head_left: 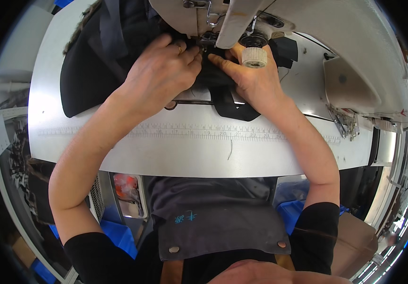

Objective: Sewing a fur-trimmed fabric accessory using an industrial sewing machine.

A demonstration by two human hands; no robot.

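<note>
Black fabric (83, 80) lies over the machine bed and runs beneath the presser foot of a white sewing machine (355, 33). My left hand (164, 68) rests on it just left of the needle area, fingers bent and closed on the cloth. On the other side my right hand (256, 78) grips the fabric, its thumb pointing toward the presser foot; some of its fingers are hidden behind the machine's ribbed knob (254, 57). A black strap (237, 112) hangs in a loop from the work below my right hand. The stitching point is partly covered by my fingers.
The pale metal table (175, 158) has a ruler scale (190, 131) along its front and a loose thread (230, 149). The machine's column stands at the right. Blue bins (121, 236) and an open drawer (130, 196) sit below the table edge.
</note>
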